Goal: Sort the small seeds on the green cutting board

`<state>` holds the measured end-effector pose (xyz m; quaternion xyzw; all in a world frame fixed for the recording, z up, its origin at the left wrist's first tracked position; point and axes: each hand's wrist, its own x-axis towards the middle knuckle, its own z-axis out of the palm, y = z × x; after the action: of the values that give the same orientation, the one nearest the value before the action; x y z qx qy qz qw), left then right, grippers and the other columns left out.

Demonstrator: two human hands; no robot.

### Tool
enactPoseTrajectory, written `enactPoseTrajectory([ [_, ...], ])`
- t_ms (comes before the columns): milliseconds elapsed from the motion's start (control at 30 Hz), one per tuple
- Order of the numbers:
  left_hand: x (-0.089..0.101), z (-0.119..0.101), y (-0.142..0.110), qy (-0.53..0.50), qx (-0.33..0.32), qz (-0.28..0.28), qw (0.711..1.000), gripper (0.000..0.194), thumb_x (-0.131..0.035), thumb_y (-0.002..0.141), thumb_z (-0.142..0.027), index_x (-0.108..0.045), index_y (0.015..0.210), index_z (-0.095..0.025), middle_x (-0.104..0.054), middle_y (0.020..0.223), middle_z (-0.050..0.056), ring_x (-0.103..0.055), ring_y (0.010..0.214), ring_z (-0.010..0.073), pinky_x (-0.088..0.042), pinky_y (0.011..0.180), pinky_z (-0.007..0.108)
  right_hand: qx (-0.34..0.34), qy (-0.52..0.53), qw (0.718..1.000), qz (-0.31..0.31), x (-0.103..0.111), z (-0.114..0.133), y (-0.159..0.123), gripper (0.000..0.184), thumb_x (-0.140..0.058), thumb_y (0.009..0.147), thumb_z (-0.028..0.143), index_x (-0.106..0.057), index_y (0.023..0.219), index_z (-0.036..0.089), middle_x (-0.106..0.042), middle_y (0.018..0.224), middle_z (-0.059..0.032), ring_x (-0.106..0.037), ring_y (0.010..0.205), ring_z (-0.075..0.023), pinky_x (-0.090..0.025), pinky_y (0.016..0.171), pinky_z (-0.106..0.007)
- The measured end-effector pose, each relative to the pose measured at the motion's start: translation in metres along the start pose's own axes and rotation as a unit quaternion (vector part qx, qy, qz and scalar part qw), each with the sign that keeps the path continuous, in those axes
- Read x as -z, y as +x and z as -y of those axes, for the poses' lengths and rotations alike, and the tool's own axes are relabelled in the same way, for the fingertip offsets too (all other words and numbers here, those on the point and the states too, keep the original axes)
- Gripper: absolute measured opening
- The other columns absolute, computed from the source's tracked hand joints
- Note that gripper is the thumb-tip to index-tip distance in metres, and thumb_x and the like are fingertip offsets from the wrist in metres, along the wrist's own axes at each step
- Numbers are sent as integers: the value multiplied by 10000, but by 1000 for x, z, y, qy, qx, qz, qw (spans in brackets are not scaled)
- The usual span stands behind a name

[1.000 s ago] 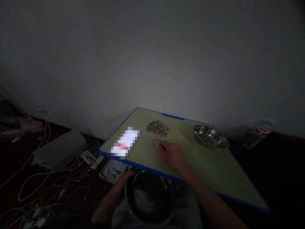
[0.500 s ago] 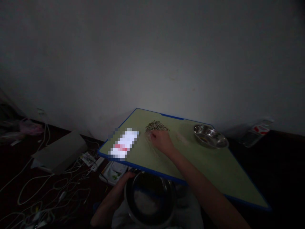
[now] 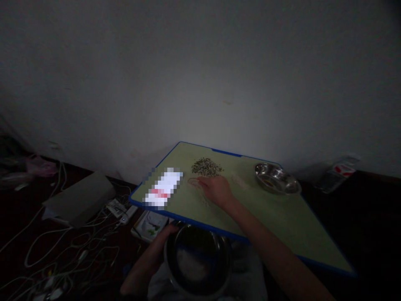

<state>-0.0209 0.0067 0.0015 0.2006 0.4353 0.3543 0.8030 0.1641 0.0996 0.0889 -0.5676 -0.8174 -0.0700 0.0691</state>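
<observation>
Small dark and pale bits [image 3: 206, 166] lie loosely heaped — a round, shiny pot [image 3: 197, 261] sits open nearer the viewer.

Dimly lit, 1 gray wall [image 3: 200, 75], paler toward its middle, dark floor [image 3: 19, 211]

A lit screen [image 3: 164, 187], blurred into blocks, lies at the near left corner of the table [image 3: 291, 221], and a pale wall [image 3: 200, 75] with a socket [image 3: 54, 145] stands behind the far edge. Past the left edge, the dark floor [image 3: 15, 200] bears a grey box [image 3: 78, 198], a pink bag [image 3: 40, 165], a power strip [image 3: 128, 215] and a tangle of pale cables [image 3: 83, 256], with a shallow pale container [image 3: 152, 223] showing something green below the near left corner. Beyond the right edge sits a red-marked, shiny packet [image 3: 340, 173], its contents too dim to tell.
</observation>
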Motion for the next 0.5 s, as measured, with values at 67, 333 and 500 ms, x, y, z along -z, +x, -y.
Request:
enactPoseTrajectory([
  [67,2,1,2,0,5,-2,1000,323,-539,729,-314,-629,984,-137,-715,603,13,-642,597,233,-439,685,352,0,-3,1000,-2,1,0,-5,344,-327,896,326,-600,1105,313,-697,883,-42,-633,787,-188,-425,687,-277],
  [333,6,6,7,17,-5,5,1000,338,-546,725,-335,-626,1004,-162,-713,615,19,-644,628,246,-434,708,371,-46,13,997,-60,11,29,-20,353,-296,896,257,-629,978,174,-691,816,-94,-638,690,-199,-425,609,-274],
  [500,3,3,4,26,-20,-4,999,191,-536,721,-302,-659,791,-173,-683,552,-3,-613,581,210,-421,714,345,-103,122,983,-86,6,49,-7,286,-381,873,282,-639,903,164,-686,769,-81,-627,697,-167,-414,655,-248],
])
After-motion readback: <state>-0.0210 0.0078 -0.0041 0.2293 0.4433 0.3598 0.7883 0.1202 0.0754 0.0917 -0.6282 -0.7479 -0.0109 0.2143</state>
